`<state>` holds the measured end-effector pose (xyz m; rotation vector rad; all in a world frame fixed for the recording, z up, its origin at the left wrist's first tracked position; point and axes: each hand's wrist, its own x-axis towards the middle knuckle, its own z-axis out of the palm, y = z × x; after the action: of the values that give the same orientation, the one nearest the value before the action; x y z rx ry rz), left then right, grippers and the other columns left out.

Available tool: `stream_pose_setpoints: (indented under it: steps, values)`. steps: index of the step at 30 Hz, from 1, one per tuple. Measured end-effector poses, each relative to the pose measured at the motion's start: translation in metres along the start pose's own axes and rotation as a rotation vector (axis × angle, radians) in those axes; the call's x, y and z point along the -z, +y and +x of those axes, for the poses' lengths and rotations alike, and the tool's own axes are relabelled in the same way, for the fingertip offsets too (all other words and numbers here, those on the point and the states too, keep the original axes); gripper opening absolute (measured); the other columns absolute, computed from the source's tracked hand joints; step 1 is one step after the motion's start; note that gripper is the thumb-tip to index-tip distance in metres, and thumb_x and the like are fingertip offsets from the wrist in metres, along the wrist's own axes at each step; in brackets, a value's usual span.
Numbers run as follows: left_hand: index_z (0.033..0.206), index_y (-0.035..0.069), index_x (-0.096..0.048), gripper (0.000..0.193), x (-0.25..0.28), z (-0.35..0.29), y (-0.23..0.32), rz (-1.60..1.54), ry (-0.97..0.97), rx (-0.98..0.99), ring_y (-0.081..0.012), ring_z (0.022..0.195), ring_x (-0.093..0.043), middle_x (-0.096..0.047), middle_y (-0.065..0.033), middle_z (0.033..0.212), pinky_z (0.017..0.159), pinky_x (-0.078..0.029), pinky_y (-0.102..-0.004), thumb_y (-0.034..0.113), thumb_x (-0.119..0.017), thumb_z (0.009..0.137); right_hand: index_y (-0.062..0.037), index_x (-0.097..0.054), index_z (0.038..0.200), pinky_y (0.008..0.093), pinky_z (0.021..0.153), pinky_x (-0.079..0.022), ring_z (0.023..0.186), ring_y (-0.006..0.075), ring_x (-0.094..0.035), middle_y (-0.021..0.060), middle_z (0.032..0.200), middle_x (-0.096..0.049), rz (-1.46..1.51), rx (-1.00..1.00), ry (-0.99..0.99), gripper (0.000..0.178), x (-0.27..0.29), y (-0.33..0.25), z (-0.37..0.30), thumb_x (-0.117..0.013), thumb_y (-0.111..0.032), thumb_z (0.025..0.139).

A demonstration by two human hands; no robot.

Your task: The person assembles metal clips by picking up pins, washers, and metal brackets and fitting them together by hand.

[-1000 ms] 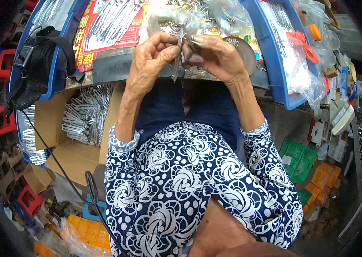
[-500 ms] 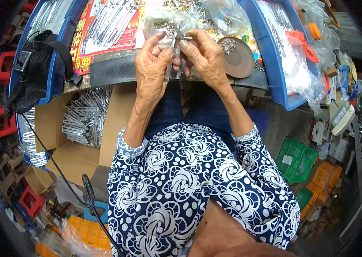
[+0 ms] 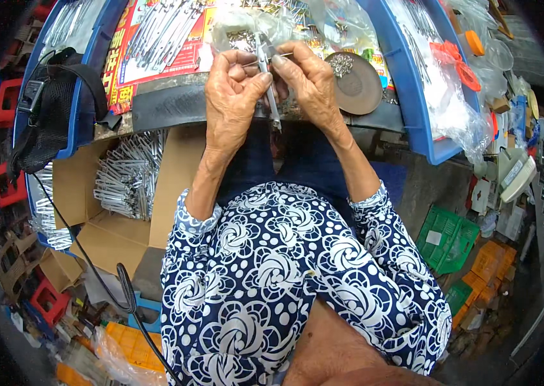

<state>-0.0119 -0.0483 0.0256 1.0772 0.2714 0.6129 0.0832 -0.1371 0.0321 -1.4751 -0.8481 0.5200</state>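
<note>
Over the near edge of the bench, a slim silver metal bar (image 3: 271, 101) slants between my hands, its lower end pointing toward me. My left hand (image 3: 233, 96) is closed on the bar, thumb and fingers pinching its side. My right hand (image 3: 313, 80) is closed too, thumb and forefinger pinched at the bar's upper end. A thin metal piece crosses there, but what the right fingertips hold is too small to make out. Just beyond the hands lies a clear plastic bag (image 3: 223, 37) with small metal parts. Right of my right hand sits a brown round dish (image 3: 362, 90) holding small silver pieces (image 3: 341, 64).
Silver bars (image 3: 165, 29) lie on red printed paper at the far left. Blue trays (image 3: 418, 96) flank the bench, and a black mesh bag (image 3: 59, 106) hangs over the left one. Below, a cardboard box (image 3: 172, 180) contains many metal parts. A green crate (image 3: 445, 241) stands lower right.
The metal bar has turned, so its lower end now sticks out toward me below my fingers. My left hand has rolled slightly and its fingers have curled in; my right hand has shifted slightly.
</note>
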Motion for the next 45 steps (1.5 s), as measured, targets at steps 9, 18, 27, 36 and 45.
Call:
stream_pose_setpoints:
  steps: [9, 18, 27, 36, 45]
  values:
    - [0.093, -0.004, -0.047, 0.018, 0.001, -0.001, 0.004, -0.015, -0.017, 0.126, -0.0125, 0.053, -0.056, -0.059, -0.0104, 0.067, 0.044, -0.042, -0.0187, 0.003, -0.054, 0.078, 0.0026, -0.056, 0.087, 0.0197, 0.047, -0.038, 0.051, 0.0061, -0.047, 0.0020, 0.063, -0.051, -0.081, 0.010, -0.128, 0.016, 0.015, -0.009, -0.003, -0.049, -0.011, 0.084]
    - [0.092, -0.004, -0.048, 0.017, 0.008, -0.003, 0.001, -0.058, -0.026, 0.240, -0.0102, 0.055, -0.055, -0.060, -0.0134, 0.071, 0.041, -0.037, -0.0170, 0.003, -0.054, 0.078, 0.0022, -0.058, 0.086, 0.0212, 0.050, -0.043, 0.054, 0.0090, -0.056, 0.0046, 0.063, -0.057, -0.234, 0.194, -0.161, 0.013, 0.018, -0.002, -0.003, -0.051, -0.008, 0.082]
    - [0.099, -0.006, -0.047, 0.026, 0.010, -0.002, 0.008, 0.028, -0.005, 0.210, -0.0046, 0.052, -0.047, -0.058, -0.0071, 0.070, 0.042, -0.033, -0.0147, 0.005, -0.056, 0.077, 0.0025, -0.058, 0.084, 0.0204, 0.059, -0.046, 0.065, 0.0070, -0.056, 0.0038, 0.072, -0.060, 0.051, -0.049, 0.010, 0.014, 0.007, 0.001, -0.006, -0.060, -0.007, 0.075]
    - [0.091, -0.005, -0.046, 0.016, 0.013, -0.004, 0.015, -0.127, -0.044, 0.267, -0.0052, 0.040, -0.040, -0.055, -0.0072, 0.064, 0.036, -0.028, -0.0170, 0.001, -0.053, 0.077, 0.0018, -0.058, 0.081, 0.0211, 0.058, -0.046, 0.064, 0.0074, -0.056, 0.0050, 0.070, -0.060, -0.135, -0.015, -0.034, 0.011, 0.008, -0.005, -0.003, -0.060, -0.004, 0.071]
    - [0.090, -0.005, -0.046, 0.015, 0.016, -0.006, 0.018, -0.300, -0.035, 0.325, -0.0033, 0.041, -0.036, -0.054, -0.0080, 0.066, 0.038, -0.026, -0.0155, 0.000, -0.053, 0.077, 0.0006, -0.057, 0.080, 0.0225, 0.059, -0.046, 0.065, 0.0102, -0.057, 0.0069, 0.070, -0.060, -0.213, 0.031, -0.003, 0.010, 0.000, -0.016, -0.008, -0.060, -0.003, 0.071]
